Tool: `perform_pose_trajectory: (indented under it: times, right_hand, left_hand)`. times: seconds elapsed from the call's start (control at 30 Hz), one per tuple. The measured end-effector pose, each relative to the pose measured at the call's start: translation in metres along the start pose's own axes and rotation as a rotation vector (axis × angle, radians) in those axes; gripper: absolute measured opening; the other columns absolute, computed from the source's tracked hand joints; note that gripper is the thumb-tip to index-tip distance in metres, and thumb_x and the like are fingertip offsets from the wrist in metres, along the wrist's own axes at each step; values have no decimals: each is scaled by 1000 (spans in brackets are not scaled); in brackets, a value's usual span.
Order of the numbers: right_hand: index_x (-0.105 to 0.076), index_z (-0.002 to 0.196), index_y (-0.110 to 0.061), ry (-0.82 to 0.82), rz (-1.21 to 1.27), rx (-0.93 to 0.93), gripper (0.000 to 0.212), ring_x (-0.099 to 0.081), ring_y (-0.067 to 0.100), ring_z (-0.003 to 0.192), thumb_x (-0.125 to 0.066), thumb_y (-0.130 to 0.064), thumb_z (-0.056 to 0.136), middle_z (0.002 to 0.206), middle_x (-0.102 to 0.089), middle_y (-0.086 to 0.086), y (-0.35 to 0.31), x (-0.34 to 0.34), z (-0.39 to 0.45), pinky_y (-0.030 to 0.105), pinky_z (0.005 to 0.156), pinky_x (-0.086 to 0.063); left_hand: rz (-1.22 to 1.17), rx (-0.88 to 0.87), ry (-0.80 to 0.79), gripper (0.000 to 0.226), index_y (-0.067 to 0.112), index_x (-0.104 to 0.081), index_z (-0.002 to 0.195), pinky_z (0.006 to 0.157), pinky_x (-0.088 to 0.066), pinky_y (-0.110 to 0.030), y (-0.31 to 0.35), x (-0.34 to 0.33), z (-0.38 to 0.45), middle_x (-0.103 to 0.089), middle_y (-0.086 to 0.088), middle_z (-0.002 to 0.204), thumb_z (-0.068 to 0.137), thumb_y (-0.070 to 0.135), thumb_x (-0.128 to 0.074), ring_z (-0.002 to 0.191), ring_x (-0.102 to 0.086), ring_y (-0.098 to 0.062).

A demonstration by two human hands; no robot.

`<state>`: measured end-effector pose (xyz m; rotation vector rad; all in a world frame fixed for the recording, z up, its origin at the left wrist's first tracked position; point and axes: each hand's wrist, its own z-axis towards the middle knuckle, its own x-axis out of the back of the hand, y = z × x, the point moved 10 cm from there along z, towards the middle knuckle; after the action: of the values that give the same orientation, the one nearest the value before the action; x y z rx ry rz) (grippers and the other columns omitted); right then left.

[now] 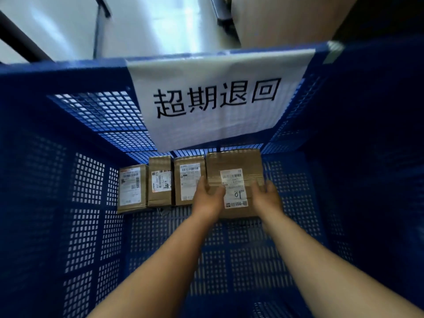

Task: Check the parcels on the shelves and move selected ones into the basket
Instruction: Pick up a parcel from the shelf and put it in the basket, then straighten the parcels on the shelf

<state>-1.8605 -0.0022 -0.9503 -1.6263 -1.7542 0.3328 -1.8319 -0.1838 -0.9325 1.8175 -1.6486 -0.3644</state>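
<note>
Brown cardboard parcel sits between my hands: my left hand grips its left edge, thumb on the top face, and my right hand curls round its right edge. It rests on the floor of the blue basket, rightmost in a row with three smaller parcels. Its label reads "01". The white sign on the basket's far wall reads "超期退回".
</note>
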Motion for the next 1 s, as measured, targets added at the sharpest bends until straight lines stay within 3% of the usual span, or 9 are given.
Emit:
perform_pose_trajectory:
  times: [0.07, 0.13, 0.2, 0.3, 0.37, 0.47, 0.67, 0.73, 1.0]
  right_hand:
    - [-44, 137, -21, -31, 32, 12, 42, -62, 20, 92, -49, -38, 99, 119, -62, 4, -26, 1, -28, 26, 63, -50]
    - [-45, 138, -21, -52, 33, 35, 50, -64, 24, 102, -48, -48, 96, 125, -62, 7, -57, 4, -59, 39, 80, -57]
    - [-48, 138, -19, -73, 23, 95, 56, -61, 27, 113, -47, -53, 94, 129, -61, 8, -92, 9, -90, 47, 95, -52]
    - [-48, 140, -12, -138, 18, 183, 55, -55, 24, 123, -45, -48, 98, 133, -58, 6, -148, 15, -141, 39, 105, -43]
    - [-46, 141, -10, -186, 8, 244, 52, -50, 19, 125, -43, -42, 100, 137, -54, 5, -182, 18, -171, 27, 100, -39]
    - [-47, 139, -11, -276, -20, 323, 49, -50, 15, 120, -38, -42, 102, 135, -55, 5, -230, 19, -226, 23, 91, -35]
    - [-52, 132, -7, -405, -12, 513, 53, -53, 17, 112, -36, -47, 100, 118, -58, 3, -307, 12, -334, 30, 94, -39]
    - [-52, 132, -7, -445, -29, 567, 54, -54, 20, 116, -36, -48, 100, 122, -59, 5, -325, 6, -372, 34, 95, -41]
    - [-57, 118, -13, -649, -8, 733, 44, -58, 28, 111, -35, -47, 101, 113, -63, 8, -362, -16, -535, 39, 94, -44]
  left_hand:
    - [-19, -28, 55, 62, 23, -23, 151, 93, -44, -31, 27, 14, -25, -40, -4, 149, 97, 30, -53, 129, -47, -23]
    - [-43, -55, 100, 61, 21, -26, 150, 92, -39, -29, 55, 29, -52, -43, -4, 147, 96, 35, -53, 129, -47, -23]
    - [-81, -98, 122, 59, 20, -30, 148, 93, -37, -29, 84, 42, -81, -46, -4, 145, 96, 37, -53, 127, -47, -20]
    - [-158, -168, 167, 57, 19, -34, 146, 96, -39, -30, 127, 67, -128, -50, 0, 138, 96, 38, -53, 118, -50, -15]
    - [-210, -197, 194, 56, 17, -35, 146, 102, -42, -36, 153, 85, -158, -51, -1, 136, 96, 37, -52, 119, -51, -17]
    - [-268, -262, 261, 54, 15, -37, 144, 105, -42, -41, 191, 116, -208, -54, -5, 135, 96, 35, -52, 121, -53, -20]
    - [-397, -388, 380, 50, 16, -43, 140, 98, -48, -40, 243, 183, -316, -56, -3, 132, 96, 37, -52, 119, -55, -19]
    - [-436, -436, 429, 49, 13, -45, 139, 102, -46, -42, 253, 207, -354, -58, -4, 130, 96, 37, -51, 117, -56, -18]
    - [-571, -590, 649, 46, 10, -46, 138, 103, -45, -38, 259, 301, -505, -59, -4, 128, 98, 32, -50, 114, -58, -16]
